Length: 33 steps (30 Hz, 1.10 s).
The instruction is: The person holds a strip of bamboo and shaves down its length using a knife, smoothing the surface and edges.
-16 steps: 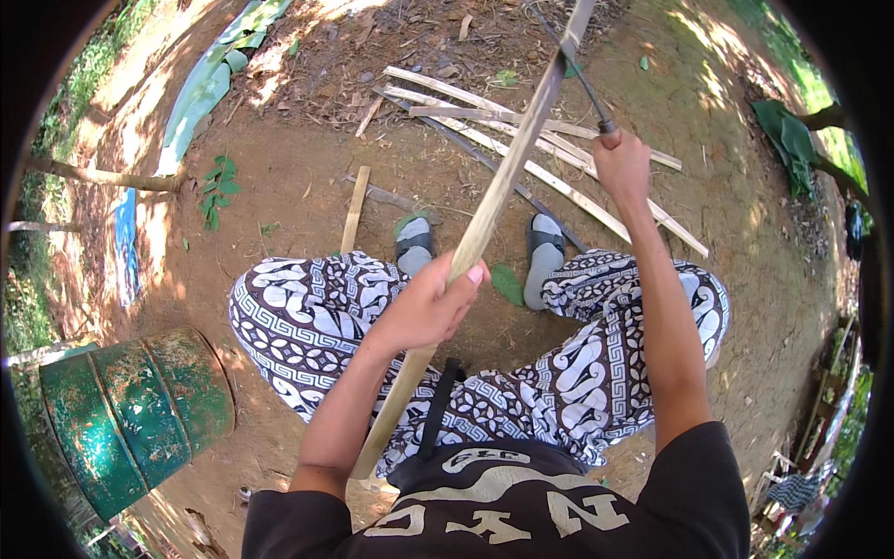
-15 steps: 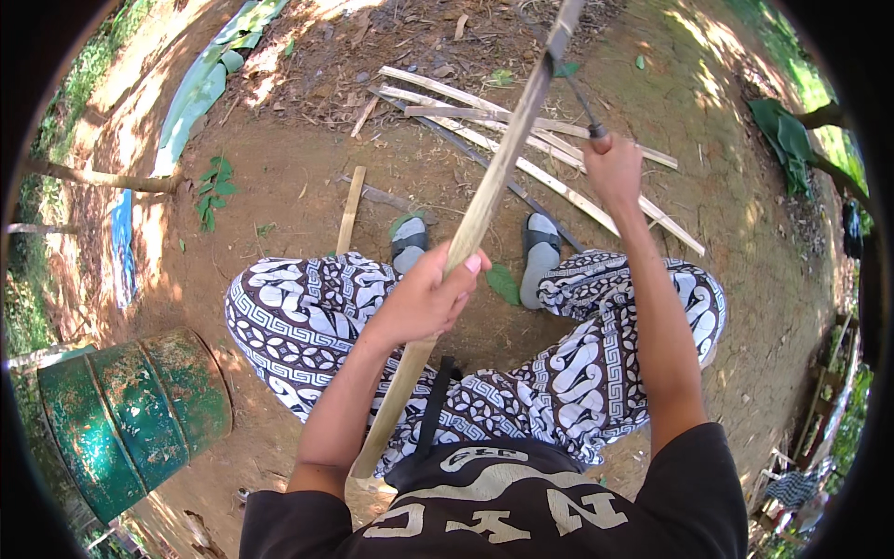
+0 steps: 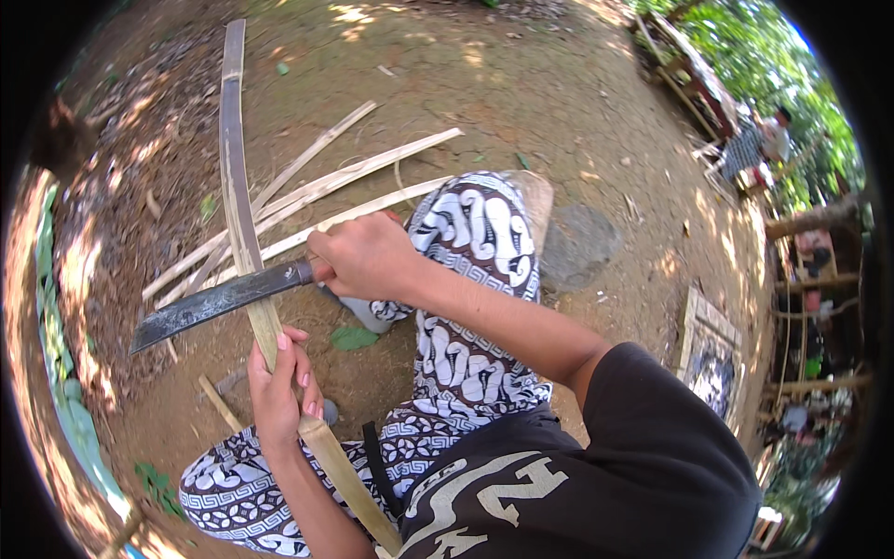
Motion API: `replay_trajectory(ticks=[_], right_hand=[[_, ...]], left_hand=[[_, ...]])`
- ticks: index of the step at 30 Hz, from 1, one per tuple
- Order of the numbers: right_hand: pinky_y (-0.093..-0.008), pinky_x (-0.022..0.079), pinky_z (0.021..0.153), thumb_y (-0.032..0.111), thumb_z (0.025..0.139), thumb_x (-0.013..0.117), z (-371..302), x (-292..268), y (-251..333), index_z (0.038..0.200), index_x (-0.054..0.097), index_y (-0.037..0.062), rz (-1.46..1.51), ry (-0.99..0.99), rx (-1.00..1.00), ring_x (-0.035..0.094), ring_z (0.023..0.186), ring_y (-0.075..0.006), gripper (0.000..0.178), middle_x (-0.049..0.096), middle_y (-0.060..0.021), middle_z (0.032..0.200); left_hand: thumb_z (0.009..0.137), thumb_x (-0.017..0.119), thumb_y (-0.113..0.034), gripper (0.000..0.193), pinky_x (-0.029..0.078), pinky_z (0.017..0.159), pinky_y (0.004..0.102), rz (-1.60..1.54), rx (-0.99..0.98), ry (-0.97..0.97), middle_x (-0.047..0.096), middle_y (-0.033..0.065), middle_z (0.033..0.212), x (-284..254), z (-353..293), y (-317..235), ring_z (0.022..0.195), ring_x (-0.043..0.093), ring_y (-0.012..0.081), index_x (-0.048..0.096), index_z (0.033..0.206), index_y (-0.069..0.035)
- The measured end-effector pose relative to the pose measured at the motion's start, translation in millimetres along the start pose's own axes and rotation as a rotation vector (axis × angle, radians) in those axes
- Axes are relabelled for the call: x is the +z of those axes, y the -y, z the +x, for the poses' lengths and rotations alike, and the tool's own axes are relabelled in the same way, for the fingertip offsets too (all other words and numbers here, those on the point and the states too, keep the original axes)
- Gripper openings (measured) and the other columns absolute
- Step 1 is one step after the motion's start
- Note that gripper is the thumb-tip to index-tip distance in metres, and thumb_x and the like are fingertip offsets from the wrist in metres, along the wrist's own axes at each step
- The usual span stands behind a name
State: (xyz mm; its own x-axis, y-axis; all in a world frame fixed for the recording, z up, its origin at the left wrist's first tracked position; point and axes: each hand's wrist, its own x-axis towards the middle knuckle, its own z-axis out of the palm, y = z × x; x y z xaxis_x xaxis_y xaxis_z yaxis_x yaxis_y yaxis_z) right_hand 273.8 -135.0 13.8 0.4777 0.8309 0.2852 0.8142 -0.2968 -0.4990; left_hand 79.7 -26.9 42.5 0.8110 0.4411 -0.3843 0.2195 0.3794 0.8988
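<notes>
At 9 o'clock, the machete point(image 3: 219, 303) has a dark grey blade point(image 3: 186, 317) mottled with paler scuffs, and a brown handle point(image 3: 322, 269). The split bamboo strip point(image 3: 235, 154) is straw-yellow toward 6 o'clock and grey-brown with paler edges toward 11. Loose bamboo strips point(image 3: 358, 173) at 10 are cream. The batik trousers point(image 3: 477, 224) carry white scrolls, petals and meander bands on dark brown. At 5, the T-shirt point(image 3: 670, 419) is black with cream lettering point(image 3: 501, 508); at 3, the stone point(image 3: 582, 247) is grey.

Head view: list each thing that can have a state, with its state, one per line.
Left hand, closed around the long strip
Right hand, closed on the knife's handle
Long strip, held aslant
Knife, unsheathed, blade crossing the long strip
Loose strips, lying on the ground
Green leaf, lying on the ground
</notes>
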Motion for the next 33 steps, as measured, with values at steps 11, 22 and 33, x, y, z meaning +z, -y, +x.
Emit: replay_trajectory(ticks=[11, 22, 33], right_hand=[[-0.0468, 0.052, 0.055, 0.019, 0.075, 0.068, -47.8, -22.9, -8.2, 0.076, 0.06, 0.0052, -0.105, 0.018, 0.303, 0.066, 0.06, -0.0371, 0.016, 0.063, -0.0153, 0.062], [-0.0433, 0.052, 0.053, 0.025, 0.075, 0.074, 54.1, 33.4, 18.8, 0.08, 0.067, 0.0073, -0.138, 0.103, -0.235, 0.068, 0.058, -0.0308, 0.019, 0.065, -0.0121, 0.062], [-0.0511, 0.049, 0.059, 0.013, 0.071, 0.063, 35.5, 93.7, 54.5, 0.075, 0.056, 0.0059, 0.209, 0.257, -0.167, 0.061, 0.062, -0.0421, 0.011, 0.063, -0.0175, 0.066]], left_hand=[[0.103, 0.056, -0.028, 0.027, 0.046, 0.036, 0.0259, 0.048, -0.132, 0.232, 0.054, 0.0061, 0.068, 18.2, 24.8, 6.5, 0.038, 0.045, 0.0101, 0.053, 0.106, -0.001], [0.102, 0.057, -0.031, 0.031, 0.034, 0.032, 0.0226, -0.018, -0.039, -0.126, 0.048, -0.0004, 0.062, -46.2, -0.8, 1.8, 0.037, 0.039, 0.0057, 0.055, 0.108, -0.001], [0.1, 0.061, -0.02, 0.022, 0.034, 0.031, 0.0227, -0.151, 0.006, -0.226, 0.047, -0.0015, 0.059, -73.1, -30.6, 20.5, 0.035, 0.038, 0.0046, 0.053, 0.104, -0.001]])
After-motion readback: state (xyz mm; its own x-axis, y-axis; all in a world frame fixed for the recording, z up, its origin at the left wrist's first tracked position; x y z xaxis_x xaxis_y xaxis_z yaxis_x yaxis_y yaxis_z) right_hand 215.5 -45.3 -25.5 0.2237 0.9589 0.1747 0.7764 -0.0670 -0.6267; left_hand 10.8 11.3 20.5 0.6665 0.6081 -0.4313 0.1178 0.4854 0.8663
